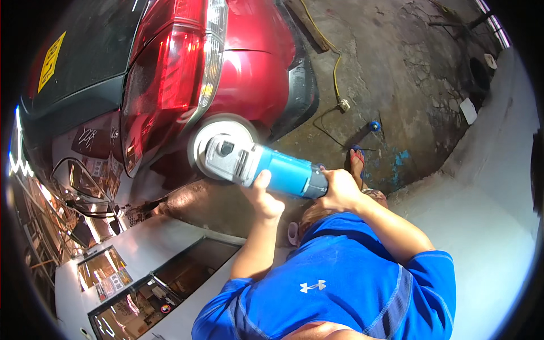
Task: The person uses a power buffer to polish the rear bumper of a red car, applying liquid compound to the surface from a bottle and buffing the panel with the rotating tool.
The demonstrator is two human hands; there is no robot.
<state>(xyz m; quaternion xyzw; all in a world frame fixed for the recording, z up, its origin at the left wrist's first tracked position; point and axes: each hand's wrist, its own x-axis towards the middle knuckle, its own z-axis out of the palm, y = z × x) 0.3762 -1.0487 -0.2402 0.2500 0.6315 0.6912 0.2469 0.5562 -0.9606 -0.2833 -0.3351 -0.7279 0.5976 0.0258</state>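
Observation:
A blue angle grinder or polisher (282,172) with a grey metal head is held across the view. Its round pale pad (223,144) looks blurred, at the lower corner of a red car's rear bumper (250,93), below the tail light (180,72); whether it touches the paint cannot be told. My left hand (265,197) grips the tool body just behind the head, thumb on top. Around the dark rear end of the tool is my right hand (340,189). The pad hides part of the bumper.
A yellow cord (335,72) runs over the concrete floor to a white socket (344,105), with a dark cable beside my sandalled foot (357,161). A small blue object (375,126) lies nearby. A wooden plank (312,32) is by the wheel side. A pale wall (476,178) stands at right.

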